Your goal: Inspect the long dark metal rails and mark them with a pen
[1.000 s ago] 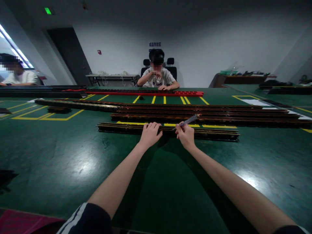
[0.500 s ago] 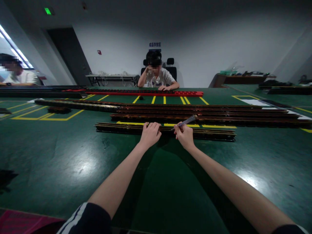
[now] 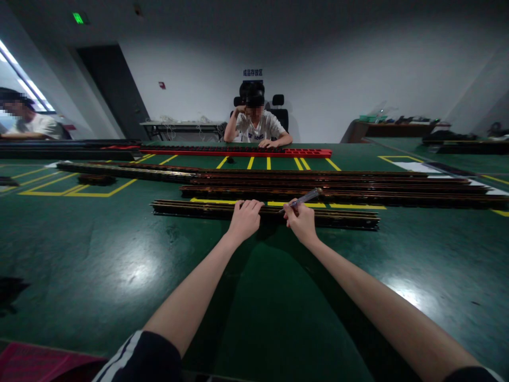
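Observation:
A long dark strip bundle with thin brassy edges (image 3: 199,208) lies crosswise in front of me on the green table (image 3: 99,254). My left hand (image 3: 245,218) is wrapped over the bundle near its middle, fingers on the far edge and thumb on the near side. To its right, my right hand (image 3: 301,220) grips a screwdriver with a clear handle (image 3: 308,196). The handle points up and to the right, and the thin shaft slants down to the bundle between my hands. Whether its tip touches the strip is too small to tell.
Beyond the bundle lie several longer dark strips (image 3: 358,190) and a red slotted rail (image 3: 308,153). A person (image 3: 258,124) sits across the table, a hand resting on it. Another person (image 3: 35,124) is at far left. A small dark cluster (image 3: 96,180) lies left.
The strip bundle has shifted slightly to the left under my left hand. My right hand and the screwdriver look nearly unmoved.

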{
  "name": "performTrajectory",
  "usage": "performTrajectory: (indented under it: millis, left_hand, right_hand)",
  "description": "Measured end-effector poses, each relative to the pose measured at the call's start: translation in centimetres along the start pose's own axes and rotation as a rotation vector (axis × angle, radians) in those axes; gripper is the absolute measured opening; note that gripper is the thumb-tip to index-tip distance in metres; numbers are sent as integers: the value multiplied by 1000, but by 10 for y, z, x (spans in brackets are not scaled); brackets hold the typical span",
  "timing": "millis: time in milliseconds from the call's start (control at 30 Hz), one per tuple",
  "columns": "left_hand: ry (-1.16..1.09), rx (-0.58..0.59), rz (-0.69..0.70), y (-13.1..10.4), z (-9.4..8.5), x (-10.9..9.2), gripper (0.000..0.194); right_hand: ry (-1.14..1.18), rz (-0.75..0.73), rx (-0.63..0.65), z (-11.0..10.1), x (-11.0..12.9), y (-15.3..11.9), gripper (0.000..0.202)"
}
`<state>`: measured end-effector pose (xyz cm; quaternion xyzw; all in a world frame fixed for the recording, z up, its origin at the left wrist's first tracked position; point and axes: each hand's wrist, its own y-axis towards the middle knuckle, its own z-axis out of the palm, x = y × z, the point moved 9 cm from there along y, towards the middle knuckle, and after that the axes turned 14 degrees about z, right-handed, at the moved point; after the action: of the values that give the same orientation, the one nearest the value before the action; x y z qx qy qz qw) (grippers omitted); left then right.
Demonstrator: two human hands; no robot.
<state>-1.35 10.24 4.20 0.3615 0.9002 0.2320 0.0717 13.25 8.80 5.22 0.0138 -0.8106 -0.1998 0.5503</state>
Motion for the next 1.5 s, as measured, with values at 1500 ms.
performTrajectory:
  millis: [1500]
  left_hand:
    - [26,6,-29,0,0,3,45]
  right_hand:
    - [29,-5,-10,-1,-4,2,41]
